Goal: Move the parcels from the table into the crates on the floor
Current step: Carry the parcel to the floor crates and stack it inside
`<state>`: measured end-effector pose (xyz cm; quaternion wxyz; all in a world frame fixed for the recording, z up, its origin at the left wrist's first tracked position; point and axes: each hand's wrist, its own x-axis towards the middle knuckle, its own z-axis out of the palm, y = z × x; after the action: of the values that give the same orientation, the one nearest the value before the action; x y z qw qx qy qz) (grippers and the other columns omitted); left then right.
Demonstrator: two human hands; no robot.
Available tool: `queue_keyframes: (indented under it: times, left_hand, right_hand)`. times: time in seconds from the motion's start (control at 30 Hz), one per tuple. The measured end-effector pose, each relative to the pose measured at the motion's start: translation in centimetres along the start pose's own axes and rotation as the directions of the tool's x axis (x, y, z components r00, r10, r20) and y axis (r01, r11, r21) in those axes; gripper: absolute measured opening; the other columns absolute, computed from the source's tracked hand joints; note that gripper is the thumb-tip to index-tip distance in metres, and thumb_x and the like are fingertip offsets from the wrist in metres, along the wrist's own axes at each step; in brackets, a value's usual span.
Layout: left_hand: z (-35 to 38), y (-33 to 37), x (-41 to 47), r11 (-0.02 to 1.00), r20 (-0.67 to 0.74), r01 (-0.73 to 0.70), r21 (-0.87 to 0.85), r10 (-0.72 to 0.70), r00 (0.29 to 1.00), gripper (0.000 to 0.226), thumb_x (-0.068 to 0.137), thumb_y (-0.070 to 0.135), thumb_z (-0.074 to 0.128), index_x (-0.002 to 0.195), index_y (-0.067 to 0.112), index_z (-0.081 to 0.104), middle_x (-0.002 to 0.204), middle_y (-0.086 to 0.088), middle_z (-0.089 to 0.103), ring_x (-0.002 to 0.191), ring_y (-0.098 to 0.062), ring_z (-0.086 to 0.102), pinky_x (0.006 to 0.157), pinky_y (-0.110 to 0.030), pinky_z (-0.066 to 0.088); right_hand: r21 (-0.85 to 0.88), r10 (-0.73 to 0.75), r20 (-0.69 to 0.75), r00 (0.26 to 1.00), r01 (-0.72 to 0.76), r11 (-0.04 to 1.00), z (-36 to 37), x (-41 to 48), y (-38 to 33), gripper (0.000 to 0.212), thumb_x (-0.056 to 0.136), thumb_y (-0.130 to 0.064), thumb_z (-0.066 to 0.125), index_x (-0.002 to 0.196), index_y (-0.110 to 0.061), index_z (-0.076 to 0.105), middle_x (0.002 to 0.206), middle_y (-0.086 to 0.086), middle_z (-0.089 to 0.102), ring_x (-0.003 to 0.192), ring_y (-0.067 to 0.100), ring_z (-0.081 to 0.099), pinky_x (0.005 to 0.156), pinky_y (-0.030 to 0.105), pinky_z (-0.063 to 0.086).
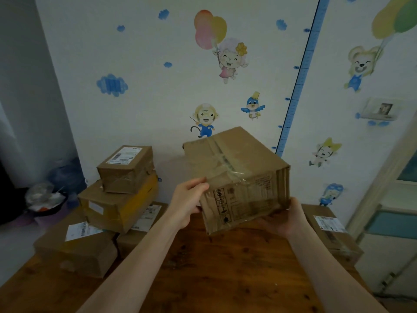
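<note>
The task looks to be in its early part; 1 box (239, 177) is lifted clear of the table (225, 272) and hangs tilted in the air above its far half, between the 2 hands, not yet on its way down to the floor. The crates are out of view, so what already lies in them cannot be told.

The left hand (188, 205) grips the box's near left corner, thumb on the taped top and fingers curled round the side. The right hand (287, 219) supports the lower right corner from beneath, thumb up the side; its fingers are hidden under the cardboard, so whether they curl I cannot tell.

Left to move, besides the held one, are 5 parcels on the table:
- 4 in a pile at the left: a small box (126, 169) on top of a yellow-taped box (117, 205), which rests on a big box (76, 248) and a labelled box (142, 222) beside it;
- 1 lone box (331, 231) at the right edge, well apart from the pile.

Count: 6 parcels in sight, 1 table, 2 hands, 0 crates visible; judging by that, most of the job remains.
</note>
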<state>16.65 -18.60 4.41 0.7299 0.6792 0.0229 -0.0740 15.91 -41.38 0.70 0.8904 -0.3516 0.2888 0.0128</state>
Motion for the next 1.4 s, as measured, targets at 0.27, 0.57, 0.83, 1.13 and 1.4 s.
queue_keyframes:
  times: [0.27,0.57,0.83,1.13,1.4]
  left_hand:
    - [-1.0,-0.2,0.8,0.997,-0.081,-0.058,0.043,0.061,0.995,0.032,0.095,0.016,0.056,0.127,0.019,0.059,0.131,-0.001,0.054,0.11,-0.015,0.047,0.086,-0.037,0.035]
    - [-2.6,-0.4,1.0,0.97,-0.01,-0.192,0.151,0.195,0.981,0.069,0.078,-0.003,0.065,0.132,0.031,0.038,0.123,-0.003,0.052,0.102,-0.015,0.055,0.082,-0.033,0.051]
    - [-2.2,-1.0,1.7,0.868,-0.02,-0.25,0.429,0.286,0.958,0.076,0.058,0.051,0.083,0.121,0.022,0.051,0.12,0.008,0.057,0.115,-0.016,0.053,0.098,-0.043,0.046]
    - [-2.7,-1.4,2.2,0.858,-0.005,-0.267,0.439,0.3,0.954,0.058,0.073,0.025,0.081,0.114,0.019,0.04,0.096,0.016,0.05,0.092,-0.006,0.051,0.074,-0.018,0.041]
    - [-2.1,-2.2,2.1,0.828,-0.144,-0.319,0.462,0.424,0.894,0.039,0.076,0.017,0.077,0.109,0.015,0.058,0.096,0.009,0.061,0.094,-0.01,0.057,0.081,-0.024,0.042]
  right_hand:
    - [-0.43,-0.293,-0.1,0.951,0.224,0.874,0.6,-0.5,0.6,0.035,0.101,-0.008,0.029,0.086,-0.014,0.061,0.094,0.011,0.062,0.082,0.022,0.056,0.067,0.035,0.047]
    - [-0.502,-0.071,0.147,0.987,0.136,0.854,1.0,-0.8,0.0,0.058,0.081,-0.066,0.051,0.108,-0.015,0.058,0.107,0.014,0.066,0.101,0.032,0.062,0.078,0.04,0.05]
    - [-0.61,-0.289,0.258,0.922,0.388,0.691,1.0,-0.5,2.0,0.063,0.07,-0.018,0.079,0.125,-0.013,0.048,0.11,0.006,0.062,0.096,0.022,0.06,0.071,0.034,0.051]
    - [-0.617,-0.399,0.323,0.858,0.511,0.598,0.9,-0.4,3.0,0.061,0.068,-0.014,0.081,0.12,-0.016,0.048,0.108,0.001,0.061,0.093,0.013,0.059,0.072,0.027,0.048]
    - [-0.611,-0.475,0.32,0.82,0.561,0.558,1.6,-0.5,2.6,0.061,0.075,-0.026,0.077,0.126,-0.011,0.047,0.116,0.002,0.059,0.105,0.02,0.056,0.094,0.04,0.046]
